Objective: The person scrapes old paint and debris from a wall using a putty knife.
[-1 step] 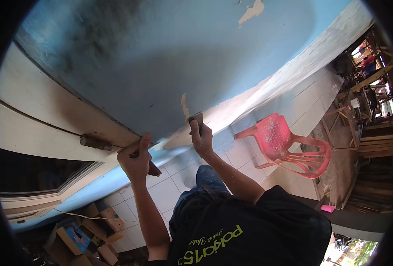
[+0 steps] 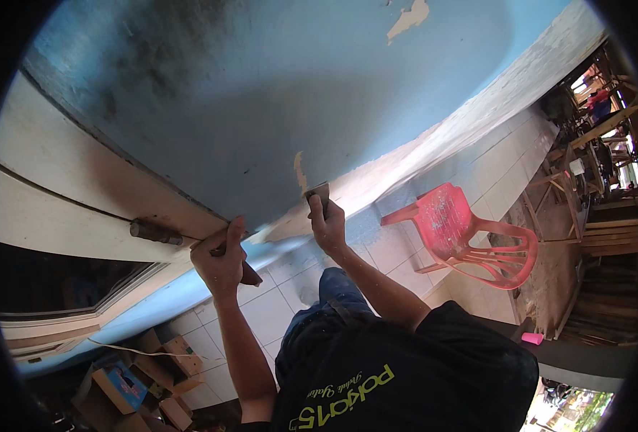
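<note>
My right hand [image 2: 327, 225] is closed round a flat grey scraper [image 2: 321, 193]. Its edge lies at the blue painted wall [image 2: 290, 101], just below a narrow peeled patch [image 2: 299, 170]. Further left, my left hand [image 2: 219, 261] is at the corner of the cream door frame [image 2: 81, 151], thumb pointing up along the wall's edge. Its fingers are curled round a brown piece like a wooden handle [image 2: 250, 274], whose end sticks out below the palm; the rest is hidden. Pale bare plaster [image 2: 376, 169] shows along the lower part of the wall.
A red plastic chair [image 2: 445, 223] stands to the right on the tiled floor [image 2: 268, 313]. A brown cylindrical fitting [image 2: 155, 232] juts from the frame. Open cardboard boxes [image 2: 121, 385] lie at lower left. Wooden slats [image 2: 610, 237] and a pink cup [image 2: 532, 338] are at right.
</note>
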`<state>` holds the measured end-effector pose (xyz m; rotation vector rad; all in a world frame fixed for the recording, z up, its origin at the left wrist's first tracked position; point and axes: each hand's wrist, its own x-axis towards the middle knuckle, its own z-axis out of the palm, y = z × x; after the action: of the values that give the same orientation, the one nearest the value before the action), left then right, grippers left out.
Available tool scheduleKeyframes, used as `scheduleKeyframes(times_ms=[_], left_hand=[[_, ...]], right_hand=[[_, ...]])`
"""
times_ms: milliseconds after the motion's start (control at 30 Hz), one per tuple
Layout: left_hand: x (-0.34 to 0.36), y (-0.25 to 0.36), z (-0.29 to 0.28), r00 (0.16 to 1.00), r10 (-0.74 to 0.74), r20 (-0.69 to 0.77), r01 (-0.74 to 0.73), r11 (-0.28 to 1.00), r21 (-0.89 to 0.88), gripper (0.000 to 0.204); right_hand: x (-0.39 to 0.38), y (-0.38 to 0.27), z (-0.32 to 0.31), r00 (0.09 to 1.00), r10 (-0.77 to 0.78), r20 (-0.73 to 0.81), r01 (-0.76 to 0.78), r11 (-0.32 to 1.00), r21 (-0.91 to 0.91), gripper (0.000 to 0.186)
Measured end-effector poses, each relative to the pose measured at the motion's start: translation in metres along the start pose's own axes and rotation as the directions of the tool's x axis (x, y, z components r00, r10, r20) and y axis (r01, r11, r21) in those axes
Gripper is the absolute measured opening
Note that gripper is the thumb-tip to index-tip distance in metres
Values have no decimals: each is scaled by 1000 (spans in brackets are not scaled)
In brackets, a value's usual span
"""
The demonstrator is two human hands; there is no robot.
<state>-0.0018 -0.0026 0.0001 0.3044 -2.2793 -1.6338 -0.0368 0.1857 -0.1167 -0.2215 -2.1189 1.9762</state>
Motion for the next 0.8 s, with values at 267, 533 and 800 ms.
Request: scheduleKeyframes(times_ms=[267, 533, 800], left_hand=[[-1, -4, 1, 999, -26, -24, 25, 1000, -10, 29], [0, -3, 2, 1000, -22, -21, 22, 1000, -1, 31], [-1, -5, 5, 999, 35, -19, -35, 999, 13, 32]], right_hand=[[0, -4, 1, 999, 9, 32, -8, 1000, -24, 49], [-7, 22, 2, 1000, -6, -6, 6, 1000, -20, 50], [-8, 29, -2, 1000, 13, 2, -13, 998, -65, 49]])
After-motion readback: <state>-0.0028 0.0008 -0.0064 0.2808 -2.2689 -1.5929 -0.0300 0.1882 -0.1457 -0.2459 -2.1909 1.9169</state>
